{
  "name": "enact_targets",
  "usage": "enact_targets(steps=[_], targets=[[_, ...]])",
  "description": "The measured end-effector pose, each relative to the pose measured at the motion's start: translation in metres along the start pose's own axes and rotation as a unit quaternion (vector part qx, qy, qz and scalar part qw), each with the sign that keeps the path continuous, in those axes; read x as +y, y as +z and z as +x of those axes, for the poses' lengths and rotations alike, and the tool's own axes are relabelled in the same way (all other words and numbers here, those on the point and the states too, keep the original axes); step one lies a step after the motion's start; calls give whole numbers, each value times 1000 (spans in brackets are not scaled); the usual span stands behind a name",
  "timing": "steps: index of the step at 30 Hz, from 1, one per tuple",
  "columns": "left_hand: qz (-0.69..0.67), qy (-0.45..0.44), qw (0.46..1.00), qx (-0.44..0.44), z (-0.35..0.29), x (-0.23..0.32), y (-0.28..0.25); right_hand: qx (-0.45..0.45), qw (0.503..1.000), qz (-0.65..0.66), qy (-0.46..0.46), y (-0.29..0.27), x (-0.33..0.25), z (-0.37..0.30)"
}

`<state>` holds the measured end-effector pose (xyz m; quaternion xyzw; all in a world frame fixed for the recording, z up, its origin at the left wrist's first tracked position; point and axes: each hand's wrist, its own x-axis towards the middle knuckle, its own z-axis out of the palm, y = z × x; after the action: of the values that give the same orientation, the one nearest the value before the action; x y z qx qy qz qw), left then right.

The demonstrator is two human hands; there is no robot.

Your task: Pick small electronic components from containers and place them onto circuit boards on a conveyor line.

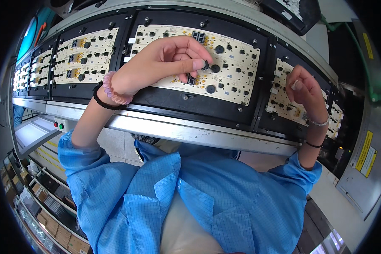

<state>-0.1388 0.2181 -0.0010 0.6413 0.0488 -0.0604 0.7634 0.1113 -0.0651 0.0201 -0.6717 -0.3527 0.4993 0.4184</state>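
Observation:
My left hand [163, 63] is over the middle circuit board panel [237, 95]. Its thumb and forefinger pinch a small black component with pins [205, 65], held close to a round black part [215, 68] on the board. Cream in colour, the panel carries dark displays, round black parts and small black switches. My right hand [304, 86] is above another cream panel [279, 101] to the right. The fingers of that hand are curled in, with a small whitish piece [295, 85] at the tips, too small to name.
Black carrier frames [156, 99] hold the panels in a row along a metal rail [169, 129]. A box with red and green buttons [61, 124] sits at the left. Racks with boxes [51, 203] stand lower left. At the far right is a grey machine housing [364, 169].

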Motion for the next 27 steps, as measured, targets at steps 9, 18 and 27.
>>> enact_targets(steps=[9,18,27], targets=[[-15,23,1000,15,-32,-3,-18,-21,995,-93,-7,56,-36,25],[26,17,995,96,-66,-11,-35,62,969,-228,-70,73,-39,43],[196,115,954,195,-109,-22,-6,176,943,-281,-21,77,-37,32]])
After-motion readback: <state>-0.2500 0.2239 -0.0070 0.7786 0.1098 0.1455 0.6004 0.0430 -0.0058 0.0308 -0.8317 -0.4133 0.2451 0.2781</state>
